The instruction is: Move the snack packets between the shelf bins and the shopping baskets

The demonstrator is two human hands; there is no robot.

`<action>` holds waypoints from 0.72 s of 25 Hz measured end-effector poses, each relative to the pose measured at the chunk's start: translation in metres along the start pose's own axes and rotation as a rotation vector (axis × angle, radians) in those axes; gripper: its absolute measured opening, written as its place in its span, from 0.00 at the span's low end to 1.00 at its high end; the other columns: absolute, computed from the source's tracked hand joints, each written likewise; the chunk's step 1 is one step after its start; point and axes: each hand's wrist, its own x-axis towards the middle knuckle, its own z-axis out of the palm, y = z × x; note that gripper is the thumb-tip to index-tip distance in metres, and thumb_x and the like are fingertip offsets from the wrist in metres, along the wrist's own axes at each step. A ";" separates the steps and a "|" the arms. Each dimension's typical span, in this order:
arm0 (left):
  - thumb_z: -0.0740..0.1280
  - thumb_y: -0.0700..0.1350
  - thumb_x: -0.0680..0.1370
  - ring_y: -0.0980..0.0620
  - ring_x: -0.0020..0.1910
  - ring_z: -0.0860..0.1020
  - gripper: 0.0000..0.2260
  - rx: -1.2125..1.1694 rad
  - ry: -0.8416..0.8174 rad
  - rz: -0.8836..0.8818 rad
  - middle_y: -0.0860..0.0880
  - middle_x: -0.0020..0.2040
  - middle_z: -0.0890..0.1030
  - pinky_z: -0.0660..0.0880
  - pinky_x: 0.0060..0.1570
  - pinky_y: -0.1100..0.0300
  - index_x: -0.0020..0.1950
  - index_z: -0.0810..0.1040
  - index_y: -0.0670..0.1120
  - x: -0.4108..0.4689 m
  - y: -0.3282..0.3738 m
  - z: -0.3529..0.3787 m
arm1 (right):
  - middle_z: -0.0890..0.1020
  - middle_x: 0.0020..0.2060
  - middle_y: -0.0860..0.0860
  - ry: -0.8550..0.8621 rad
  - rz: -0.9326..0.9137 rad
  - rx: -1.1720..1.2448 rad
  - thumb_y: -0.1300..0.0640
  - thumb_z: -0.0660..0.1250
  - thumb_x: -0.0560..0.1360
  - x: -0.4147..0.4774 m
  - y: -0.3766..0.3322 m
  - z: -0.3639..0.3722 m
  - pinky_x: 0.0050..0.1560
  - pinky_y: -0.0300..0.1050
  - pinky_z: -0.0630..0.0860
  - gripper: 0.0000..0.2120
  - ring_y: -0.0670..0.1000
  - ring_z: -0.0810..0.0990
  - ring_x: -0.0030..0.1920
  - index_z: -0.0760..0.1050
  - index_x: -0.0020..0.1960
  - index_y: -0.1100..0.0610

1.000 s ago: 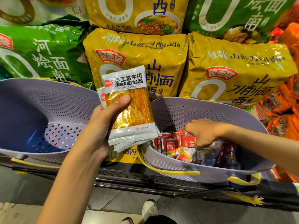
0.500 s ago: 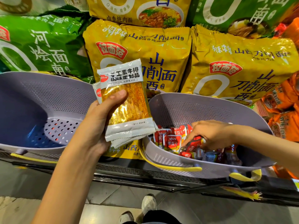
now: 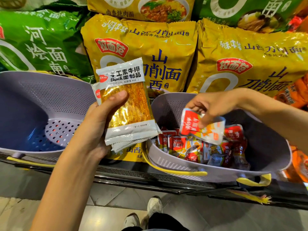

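Note:
My left hand (image 3: 98, 127) grips a stack of flat golden snack packets (image 3: 131, 110) with white ends, held upright between the two baskets. My right hand (image 3: 211, 105) pinches a small red-and-white packet (image 3: 208, 129) and holds it just above the right grey basket (image 3: 175, 164). That basket holds several small red packets (image 3: 200, 147). The left grey basket (image 3: 41, 97) shows only its perforated floor.
Large yellow noodle bags (image 3: 150, 52) and green noodle bags (image 3: 38, 44) fill the shelf behind both baskets. Orange bags (image 3: 295, 94) lie at the right edge. A dark metal shelf rail (image 3: 150, 177) runs below the baskets, with tiled floor and my shoes (image 3: 155, 205) beneath.
My right hand rose out of the right basket, lifting one red-and-white packet clear of the pile. My left hand kept the golden packets nearly still.

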 end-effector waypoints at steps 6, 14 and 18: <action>0.71 0.44 0.65 0.47 0.42 0.84 0.16 0.034 0.027 -0.009 0.47 0.46 0.85 0.81 0.41 0.50 0.53 0.81 0.47 -0.002 -0.003 0.002 | 0.68 0.14 0.44 -0.269 0.189 -0.465 0.70 0.67 0.72 0.067 -0.002 0.035 0.24 0.36 0.62 0.22 0.42 0.65 0.17 0.68 0.22 0.58; 0.68 0.48 0.65 0.46 0.45 0.83 0.21 0.030 0.072 -0.026 0.44 0.51 0.84 0.81 0.45 0.49 0.57 0.79 0.45 0.001 -0.008 0.003 | 0.67 0.27 0.50 -0.189 0.176 -0.504 0.68 0.66 0.70 0.045 0.003 0.073 0.25 0.39 0.58 0.17 0.46 0.63 0.26 0.62 0.31 0.54; 0.75 0.46 0.61 0.47 0.44 0.84 0.23 0.022 0.035 -0.018 0.45 0.49 0.85 0.81 0.39 0.53 0.55 0.80 0.45 0.004 -0.010 0.004 | 0.66 0.33 0.52 0.044 0.202 -0.472 0.67 0.63 0.71 0.037 0.017 0.092 0.29 0.43 0.62 0.11 0.48 0.66 0.32 0.62 0.38 0.57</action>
